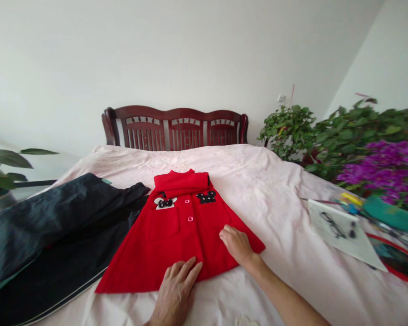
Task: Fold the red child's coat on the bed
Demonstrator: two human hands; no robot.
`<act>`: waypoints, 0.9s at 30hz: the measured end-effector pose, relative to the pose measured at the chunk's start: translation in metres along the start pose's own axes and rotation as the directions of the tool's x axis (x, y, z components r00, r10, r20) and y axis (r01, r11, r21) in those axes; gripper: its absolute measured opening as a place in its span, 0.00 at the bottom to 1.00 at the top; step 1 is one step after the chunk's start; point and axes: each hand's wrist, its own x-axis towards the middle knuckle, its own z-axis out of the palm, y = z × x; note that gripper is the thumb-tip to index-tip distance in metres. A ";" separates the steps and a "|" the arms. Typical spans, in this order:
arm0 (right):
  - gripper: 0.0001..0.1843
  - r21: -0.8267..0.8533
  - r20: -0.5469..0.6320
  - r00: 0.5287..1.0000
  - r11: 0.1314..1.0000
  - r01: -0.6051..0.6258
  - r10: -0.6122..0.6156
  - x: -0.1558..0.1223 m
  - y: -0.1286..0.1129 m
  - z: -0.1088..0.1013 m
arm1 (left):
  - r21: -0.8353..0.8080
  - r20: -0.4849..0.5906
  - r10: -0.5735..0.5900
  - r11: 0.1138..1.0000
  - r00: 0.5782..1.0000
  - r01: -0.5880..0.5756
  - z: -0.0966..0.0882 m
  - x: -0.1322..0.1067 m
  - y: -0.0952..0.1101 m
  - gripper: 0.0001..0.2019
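Observation:
A small red dress (pixel 170 240) with pink buttons and black bow patches lies flat on the pale pink bed cover (pixel 275 194), its top part folded down. My left hand (pixel 177 290) lies flat on the dress's lower hem, fingers stretched out. My right hand (pixel 237 244) presses on the dress's right side near the edge, fingers bent down against the cloth; nothing is lifted.
Dark garments (pixel 51 235) lie piled at the left of the bed. A wooden headboard (pixel 175 129) stands at the far end. At the right are a paper with spectacles (pixel 340 228), coloured items and green and purple-flowered plants (pixel 370 145). A leafy plant (pixel 0 167) stands at the left.

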 end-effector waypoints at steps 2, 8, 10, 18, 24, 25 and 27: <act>0.13 -0.033 -0.020 1.000 0.999 -0.011 0.010 0.003 0.001 0.003 | 0.018 -0.005 0.013 1.000 1.000 -0.013 0.000 0.000 0.000 0.29; 0.14 0.076 -0.092 0.983 0.986 -0.150 0.157 0.002 0.020 0.001 | 0.026 -0.018 0.029 0.999 0.999 -0.028 0.003 -0.001 -0.001 0.30; 0.12 0.122 -0.076 0.988 0.985 -0.123 0.133 -0.002 0.022 0.000 | 0.023 -0.016 0.028 0.999 0.999 -0.027 0.002 -0.002 -0.001 0.30; 0.13 0.052 -0.049 0.988 0.988 -0.146 0.149 -0.002 0.024 0.000 | 0.056 -0.033 0.074 0.996 0.997 -0.072 0.007 -0.001 -0.004 0.34; 0.17 0.179 -0.193 0.863 0.881 -0.438 0.468 -0.028 0.065 -0.025 | -0.011 -0.096 0.257 0.966 0.962 -0.260 0.000 -0.026 -0.045 0.35; 0.20 0.185 -0.173 0.843 0.857 -0.481 0.510 -0.035 0.072 -0.029 | -0.015 -0.117 0.232 0.972 0.966 -0.236 -0.006 -0.035 -0.060 0.33; 0.27 0.240 -0.062 0.795 0.782 -0.576 0.604 -0.048 0.085 -0.034 | 0.013 -0.201 0.026 1.000 0.979 -0.024 -0.022 -0.053 -0.094 0.26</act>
